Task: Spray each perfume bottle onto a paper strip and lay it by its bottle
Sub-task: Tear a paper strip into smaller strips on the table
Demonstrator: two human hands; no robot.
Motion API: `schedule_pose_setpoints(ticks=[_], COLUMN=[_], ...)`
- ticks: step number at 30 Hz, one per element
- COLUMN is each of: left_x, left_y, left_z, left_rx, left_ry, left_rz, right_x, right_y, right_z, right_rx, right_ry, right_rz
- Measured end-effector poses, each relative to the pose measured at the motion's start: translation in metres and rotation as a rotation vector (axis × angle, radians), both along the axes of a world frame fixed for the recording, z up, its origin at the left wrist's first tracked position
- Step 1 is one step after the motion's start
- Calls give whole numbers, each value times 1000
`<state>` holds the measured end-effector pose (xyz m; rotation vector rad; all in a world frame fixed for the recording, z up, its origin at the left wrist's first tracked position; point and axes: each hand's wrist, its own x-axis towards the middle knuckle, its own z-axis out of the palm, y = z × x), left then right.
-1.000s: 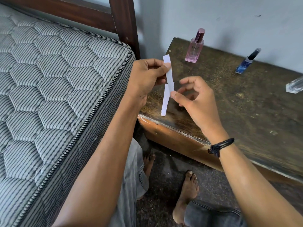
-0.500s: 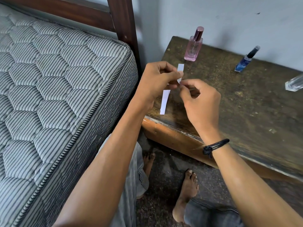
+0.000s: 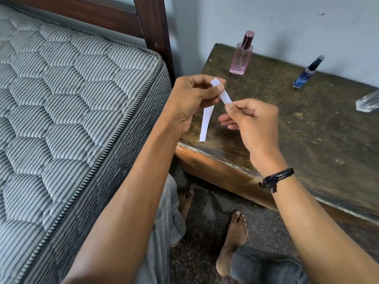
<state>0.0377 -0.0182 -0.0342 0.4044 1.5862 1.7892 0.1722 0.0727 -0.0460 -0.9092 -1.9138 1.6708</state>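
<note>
The left hand [image 3: 192,99] is pinching a small bunch of white paper strips [image 3: 206,124] between thumb and forefinger near their top ends, letting the rest hang over the near-left corner of the table [image 3: 307,136]. The right hand [image 3: 254,124], wearing a black cord bracelet [image 3: 274,178], is pinching the lower end of a single strip [image 3: 224,97] between thumb and curled forefinger. It seems to be peeling this one away from the bunch, so that only one strip is going to a bottle. Both hands are working in the air above the table, not resting on it. Beyond them a pink perfume bottle [image 3: 241,58] is standing capped at the far-left corner, nearest the hands, with no strip lying beside it; a blue bottle [image 3: 306,74] is standing well apart to its right, and a clear bottle [image 3: 369,102] is showing only partly at the right edge. The bottles are being kept spaced, probably to leave room for a strip by each. A striped mattress [image 3: 71,99] is lying to the left
</note>
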Motion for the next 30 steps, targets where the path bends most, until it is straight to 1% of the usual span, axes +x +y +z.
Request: schedule_pose_setpoints(ticks=[3, 8, 12, 16, 20, 26, 30], left_x=[2, 4, 8, 11, 14, 20, 21], left_y=[1, 4, 7, 11, 16, 21, 23], left_z=[0, -1, -1, -5, -11, -16, -21], left_rx=[-16, -76, -137, -184, -283, -423, -471], left_ry=[48, 192, 273, 312, 456, 658, 690], left_rz=[17, 39, 25, 24, 41, -48, -23], right_x=[2, 3, 9, 21, 27, 25, 24], right_y=[1, 2, 12, 28, 30, 28, 29], right_z=[0, 1, 8, 17, 14, 8, 7], right_rx=[36, 109, 151, 206, 187, 250, 283], right_ry=[-41, -118, -236, -352, -500, -647, -715], right_rz=[14, 29, 120, 158, 269, 351, 382])
